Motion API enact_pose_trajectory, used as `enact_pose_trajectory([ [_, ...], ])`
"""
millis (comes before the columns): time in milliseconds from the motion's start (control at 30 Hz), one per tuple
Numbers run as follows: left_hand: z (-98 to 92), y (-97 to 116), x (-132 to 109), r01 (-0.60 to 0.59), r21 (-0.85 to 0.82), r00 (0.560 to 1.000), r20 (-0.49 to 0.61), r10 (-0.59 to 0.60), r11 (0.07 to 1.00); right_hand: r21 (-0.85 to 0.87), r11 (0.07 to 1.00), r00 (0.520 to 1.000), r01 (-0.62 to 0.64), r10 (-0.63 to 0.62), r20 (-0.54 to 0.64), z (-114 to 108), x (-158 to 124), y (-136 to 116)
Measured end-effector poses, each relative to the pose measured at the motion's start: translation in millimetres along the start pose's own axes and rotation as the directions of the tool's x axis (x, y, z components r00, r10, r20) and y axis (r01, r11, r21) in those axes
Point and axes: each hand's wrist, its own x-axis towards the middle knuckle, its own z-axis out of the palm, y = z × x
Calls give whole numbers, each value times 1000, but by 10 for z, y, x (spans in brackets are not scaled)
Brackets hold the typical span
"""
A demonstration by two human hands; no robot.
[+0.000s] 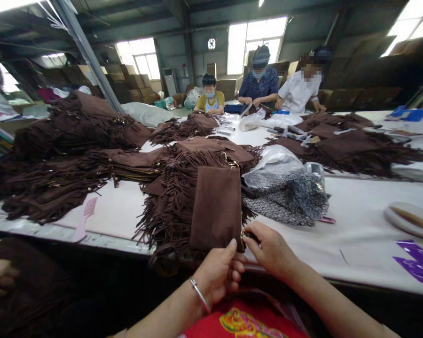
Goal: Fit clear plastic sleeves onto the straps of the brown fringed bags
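A flat brown suede-like pouch (216,206) lies at the table's front edge, on top of brown fringed bags (172,202). My left hand (220,272) is closed on the pouch's lower right corner, thumb on top and fingers curled beneath. At the pouch's right edge, my right hand (271,246) pinches a small gold-coloured zip pull (243,234), partly hidden by the fingers. A gold clasp (231,162) shows by the pouch's upper right corner.
Stacked brown fringed bags (81,126) fill the left side. A pink comb (86,218) lies near the front edge. Right of the pouch are speckled grey fabric (285,197), a tape roll (414,220) and purple plastic (419,263). Several people (259,80) work across the table; another person's hand (0,277) is at lower left.
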Motion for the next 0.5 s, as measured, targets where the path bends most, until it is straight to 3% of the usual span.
enact_pose_trajectory([
  [133,15,-48,74,61,-168,998,16,-59,984,19,1000,1000,21,-21,-10,-2,-89,-6],
  [233,37,-68,178,-44,-237,999,-17,41,971,-130,991,999,37,-38,-7,49,-178,-63],
  [300,48,-67,219,-158,-181,986,-78,146,971,-273,961,998,53,-56,-3,87,-238,-101],
  [367,44,-8,186,-225,14,971,-75,226,974,-349,936,998,51,-60,-14,105,-279,-104],
  [400,38,58,141,-238,175,969,-18,245,955,-353,934,998,46,-56,-17,103,-289,-89],
  [433,32,155,87,-267,356,963,57,265,896,-343,938,999,40,-49,-17,97,-293,-66],
  [500,31,423,-4,-415,669,906,241,349,616,-311,950,999,33,-35,-1,81,-286,-9],
])
